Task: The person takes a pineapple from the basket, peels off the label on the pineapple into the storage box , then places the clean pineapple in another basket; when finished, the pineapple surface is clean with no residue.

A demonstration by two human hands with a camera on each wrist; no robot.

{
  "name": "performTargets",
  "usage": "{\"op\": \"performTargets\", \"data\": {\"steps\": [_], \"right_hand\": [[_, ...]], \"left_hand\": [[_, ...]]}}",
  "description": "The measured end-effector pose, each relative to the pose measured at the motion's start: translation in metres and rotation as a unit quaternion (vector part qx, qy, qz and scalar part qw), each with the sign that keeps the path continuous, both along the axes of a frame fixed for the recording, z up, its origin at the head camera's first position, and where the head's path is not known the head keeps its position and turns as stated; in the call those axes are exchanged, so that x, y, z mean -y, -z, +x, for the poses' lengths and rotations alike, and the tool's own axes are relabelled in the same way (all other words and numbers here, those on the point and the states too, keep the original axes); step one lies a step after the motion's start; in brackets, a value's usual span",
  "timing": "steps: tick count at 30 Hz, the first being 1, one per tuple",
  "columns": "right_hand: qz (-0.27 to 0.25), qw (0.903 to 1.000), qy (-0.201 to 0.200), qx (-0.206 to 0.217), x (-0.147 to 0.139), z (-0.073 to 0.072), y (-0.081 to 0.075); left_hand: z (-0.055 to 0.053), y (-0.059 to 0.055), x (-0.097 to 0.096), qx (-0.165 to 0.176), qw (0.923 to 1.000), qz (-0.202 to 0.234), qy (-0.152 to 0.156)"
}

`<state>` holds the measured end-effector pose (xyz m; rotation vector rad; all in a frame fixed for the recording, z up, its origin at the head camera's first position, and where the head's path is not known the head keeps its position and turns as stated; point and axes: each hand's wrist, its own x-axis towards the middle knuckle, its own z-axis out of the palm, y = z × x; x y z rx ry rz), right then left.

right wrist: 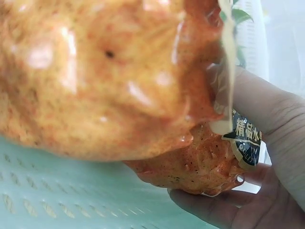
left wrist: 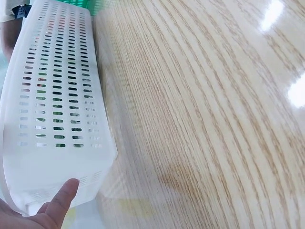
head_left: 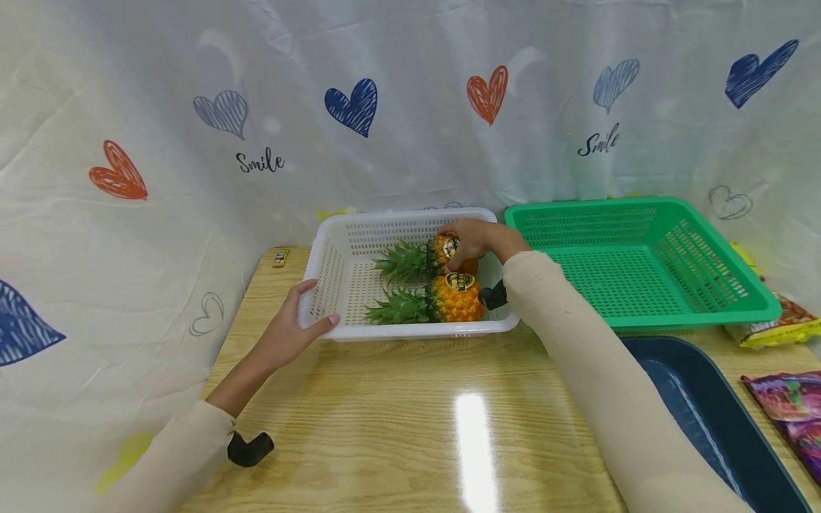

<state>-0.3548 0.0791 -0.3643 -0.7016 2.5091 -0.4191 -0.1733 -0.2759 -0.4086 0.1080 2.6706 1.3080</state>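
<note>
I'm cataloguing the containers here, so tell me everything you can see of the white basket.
The white basket is rectangular and looks like plastic, with a smooth rim and rows of small openings in its walls. It stands upright on the wood-grain table, close beside the green basket. Two pineapples are inside, toward its right end, leaves pointing left. The left hand grips its near left corner.

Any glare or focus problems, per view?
Head: bright glare streak on the table; left wrist: white glare patches on it, upper right; right wrist: foremost pineapple soft, with shiny highlights, while the label behind looks sharper.
</note>
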Motion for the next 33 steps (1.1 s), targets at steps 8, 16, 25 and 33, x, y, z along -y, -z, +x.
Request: {"op": "performTargets", "data": {"steps": [8, 16, 25, 33], "right_hand": [[0.011, 0.9999, 0.009, -0.007, 0.0001, 0.0044, -0.0009], [0.008, 0.9992, 0.037, -0.014, 0.0004, 0.0041, -0.0003], [0.010, 0.9990, 0.043, -0.010, 0.0006, 0.0037, -0.0002], [0.000, 0.9986, 0.053, -0.002, -0.0015, 0.0052, -0.0026]], "left_hand": [[0.0008, 0.0000, 0.0003, 0.001, 1.0000, -0.004, -0.001], [0.0017, -0.0005, 0.0007, 0.006, 1.0000, -0.001, -0.002], [0.0026, -0.0005, -0.0004, 0.002, 1.0000, 0.003, -0.002], [0.0026, -0.0003, -0.0005, -0.002, 1.0000, 0.003, -0.002]]}}
